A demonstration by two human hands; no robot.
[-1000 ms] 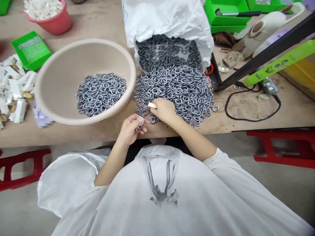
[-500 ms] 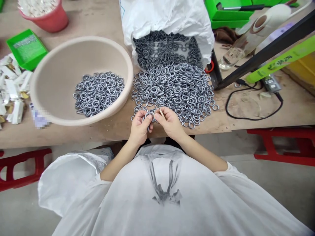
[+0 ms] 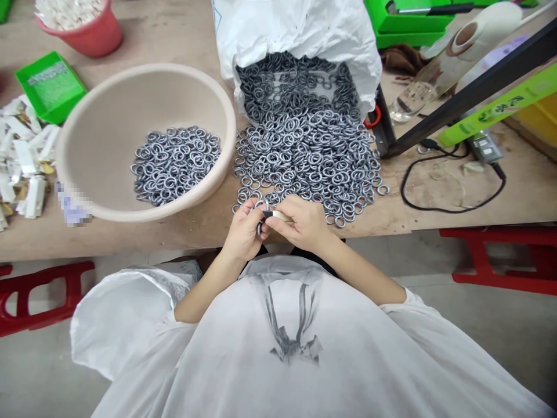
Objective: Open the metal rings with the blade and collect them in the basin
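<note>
My left hand [image 3: 242,233] is closed around a few shiny grey rings [image 3: 260,229] at the table's front edge. Pinched in my right hand [image 3: 308,222] is a small tool [image 3: 281,216] with a cream handle and a dark end, which meets the rings at my left fingertips. The tool's exact kind cannot be made out. Just beyond both hands spreads a heap of loose grey rings [image 3: 313,157], spilling from the mouth of a white sack [image 3: 296,29]. To the left stands a beige basin [image 3: 91,139] with more such rings [image 3: 176,165] piled inside.
White pieces [image 3: 26,157], a green tray [image 3: 51,90] and a red tub [image 3: 85,35] lie left of the basin. On the right are a slanted black bar [image 3: 461,93], a looped black cable [image 3: 404,188] and a clear bottle [image 3: 411,101]. Red stools [image 3: 505,255] flank me.
My right hand has turned, and the tool's dark end now points left against the rings in my left hand. The left hand has stayed nearly in place.
</note>
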